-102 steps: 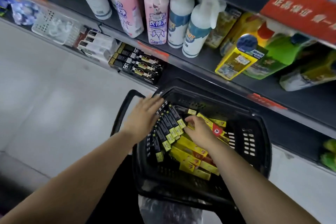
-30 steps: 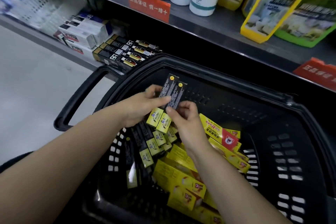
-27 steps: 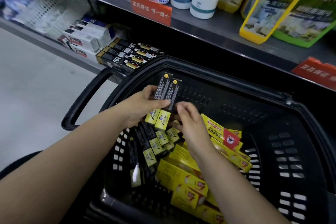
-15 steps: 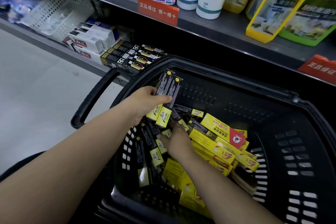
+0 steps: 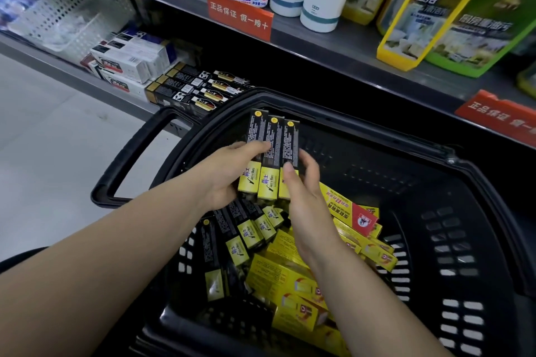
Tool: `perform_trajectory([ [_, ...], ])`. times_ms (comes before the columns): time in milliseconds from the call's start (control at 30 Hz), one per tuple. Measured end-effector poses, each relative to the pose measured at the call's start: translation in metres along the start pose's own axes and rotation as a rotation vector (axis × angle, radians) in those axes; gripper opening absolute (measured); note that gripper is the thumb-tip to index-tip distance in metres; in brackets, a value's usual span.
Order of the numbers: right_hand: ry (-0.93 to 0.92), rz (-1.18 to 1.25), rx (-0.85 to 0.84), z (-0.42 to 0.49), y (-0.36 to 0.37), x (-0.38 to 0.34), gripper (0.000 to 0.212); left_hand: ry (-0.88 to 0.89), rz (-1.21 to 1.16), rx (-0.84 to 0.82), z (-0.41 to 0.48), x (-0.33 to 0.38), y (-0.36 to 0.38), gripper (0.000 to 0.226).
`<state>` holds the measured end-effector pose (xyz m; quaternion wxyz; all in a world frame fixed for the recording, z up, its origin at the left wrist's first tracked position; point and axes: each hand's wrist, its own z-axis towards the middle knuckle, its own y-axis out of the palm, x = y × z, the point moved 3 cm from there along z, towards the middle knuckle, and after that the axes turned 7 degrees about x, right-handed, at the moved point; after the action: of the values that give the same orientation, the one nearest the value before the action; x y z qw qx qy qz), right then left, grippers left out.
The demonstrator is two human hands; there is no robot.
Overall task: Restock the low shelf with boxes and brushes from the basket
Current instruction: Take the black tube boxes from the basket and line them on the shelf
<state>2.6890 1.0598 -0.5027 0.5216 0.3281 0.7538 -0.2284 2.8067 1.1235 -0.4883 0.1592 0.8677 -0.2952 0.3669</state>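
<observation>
Three slim boxes (image 5: 271, 151), black with yellow lower ends, are now fanned upright at the centre of the frame, where only two were held half a second ago. The third has been lifted out of the basket (image 5: 377, 136) and added at the right. The fan is gripped low down by the left hand (image 5: 226, 180), its thumb laid across the fronts. The rightmost box is pinched between the thumb and fingers (image 5: 309, 161) of the right hand (image 5: 304, 197). A handful is judged to be in the making for the low shelf (image 5: 43, 59) at the upper left, and nothing has been carried there yet.

Inside the basket, more black boxes (image 5: 243, 238) lie loose at lower centre, and yellow boxes (image 5: 290, 284) are heaped to their right. No brushes can be made out. On the low shelf, a stack of dark boxes (image 5: 194, 90) is seen just beyond the basket rim, with white boxes (image 5: 130, 58) to its left. Further left sits a white perforated bin (image 5: 69, 9), its contents too blurred to tell.
</observation>
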Motion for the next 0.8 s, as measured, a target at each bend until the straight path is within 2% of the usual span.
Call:
perform_trajectory([
  [67, -0.008, 0.034, 0.005, -0.002, 0.001, 0.004, 0.032, 0.0, -0.014, -0.008, -0.001, -0.002, 0.001, 0.037],
  [233, -0.038, 0.015, -0.019, -0.005, -0.003, 0.001, 0.033, 0.073, 0.034, -0.041, -0.003, -0.004, -0.003, 0.061],
  [400, -0.045, -0.05, -0.027, 0.003, -0.003, 0.005, 0.03, 0.194, 0.125, 0.038, -0.007, 0.008, -0.019, 0.065],
  [467, 0.049, -0.224, -0.097, 0.009, 0.009, 0.019, 0.024, 0.27, 0.172, 0.082, -0.01, 0.017, -0.028, 0.061],
  [500, 0.095, -0.417, -0.18, 0.01, 0.018, 0.028, 0.029, 0.297, 0.182, 0.094, -0.011, 0.021, -0.033, 0.061],
  [567, 0.113, -0.871, -0.349, 0.01, 0.036, 0.054, 0.063, 0.322, 0.2, 0.107, -0.014, 0.025, -0.041, 0.062],
  [633, 0.007, -1.102, -0.359, 0.008, 0.048, 0.067, 0.077, 0.324, 0.206, 0.115, -0.014, 0.025, -0.047, 0.061],
  [700, -0.016, -1.043, -0.273, 0.009, 0.051, 0.071, 0.071, 0.326, 0.206, 0.113, -0.014, 0.024, -0.049, 0.062],
  [800, 0.056, -0.872, -0.168, 0.008, 0.038, 0.062, 0.048, 0.33, 0.198, 0.108, -0.014, 0.025, -0.052, 0.059],
])
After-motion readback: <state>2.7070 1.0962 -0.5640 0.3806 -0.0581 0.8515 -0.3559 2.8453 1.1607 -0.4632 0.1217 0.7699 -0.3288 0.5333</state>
